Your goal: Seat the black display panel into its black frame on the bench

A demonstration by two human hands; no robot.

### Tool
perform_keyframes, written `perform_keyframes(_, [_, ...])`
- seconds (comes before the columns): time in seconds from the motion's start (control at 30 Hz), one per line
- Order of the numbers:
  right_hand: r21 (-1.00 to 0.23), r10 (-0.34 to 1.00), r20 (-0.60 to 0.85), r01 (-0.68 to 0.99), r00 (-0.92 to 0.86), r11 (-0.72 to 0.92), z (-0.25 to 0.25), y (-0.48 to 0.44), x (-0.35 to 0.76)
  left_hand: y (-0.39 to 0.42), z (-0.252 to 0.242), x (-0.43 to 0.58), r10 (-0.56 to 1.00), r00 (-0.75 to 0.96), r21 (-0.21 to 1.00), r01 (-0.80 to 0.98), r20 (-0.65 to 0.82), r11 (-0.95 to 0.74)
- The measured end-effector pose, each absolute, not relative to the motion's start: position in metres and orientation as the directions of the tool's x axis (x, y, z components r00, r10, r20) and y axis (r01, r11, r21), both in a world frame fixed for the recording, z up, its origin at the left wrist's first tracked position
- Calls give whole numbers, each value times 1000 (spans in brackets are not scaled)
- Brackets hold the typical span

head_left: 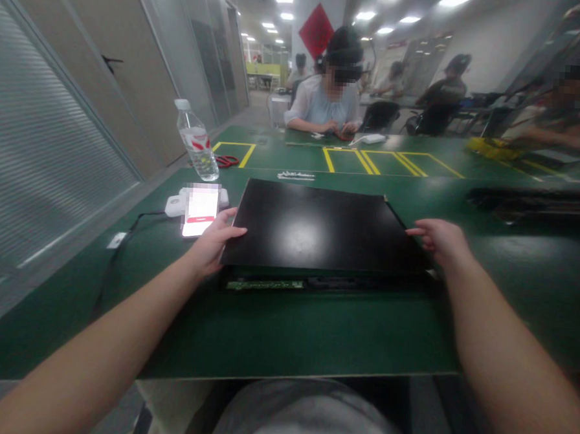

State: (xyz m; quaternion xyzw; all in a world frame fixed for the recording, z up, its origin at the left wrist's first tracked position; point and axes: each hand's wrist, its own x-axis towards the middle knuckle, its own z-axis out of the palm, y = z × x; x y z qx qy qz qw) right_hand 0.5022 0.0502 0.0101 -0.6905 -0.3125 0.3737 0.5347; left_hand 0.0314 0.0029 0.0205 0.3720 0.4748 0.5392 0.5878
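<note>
A flat black display panel (313,225) with a glossy glare spot lies before me, its near edge raised over a dark frame or housing (364,284). A green circuit board strip (267,285) shows below that near edge. My left hand (215,239) grips the panel's left edge, thumb on top and the other fingers mostly hidden beneath. At the right edge is my right hand (439,241), its fingers curled and closed against the border; their exact hold is partly hidden.
A phone (201,209) on a white power strip (174,204), a water bottle (197,141) and red scissors (227,161) stand left on the green table (302,347). Small white pieces (296,176) lie behind the panel, dark parts (534,205) at right. A person (328,102) sits opposite.
</note>
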Motion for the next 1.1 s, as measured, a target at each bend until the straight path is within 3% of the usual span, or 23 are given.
perform_keyframes(0.6, [-926, 866, -31, 312, 499, -213, 14, 41, 491, 4, 19, 33, 983, -26, 950, -263, -183, 170])
perform_keyframes(0.7, [-831, 868, 24, 492, 496, -259, 15, 40, 492, 5, 19, 34, 984, -20, 949, -268, -177, 165])
perform_keyframes(0.83, [-608, 887, 161, 751, 434, -257, 11, 44, 495, 5, 18, 36, 986, -12, 952, -264, -166, 157])
perform_keyframes(1.1, [-472, 915, 194, 851, 355, -230, 8, 45, 498, 7, 17, 35, 981, -31, 949, -259, -193, 179])
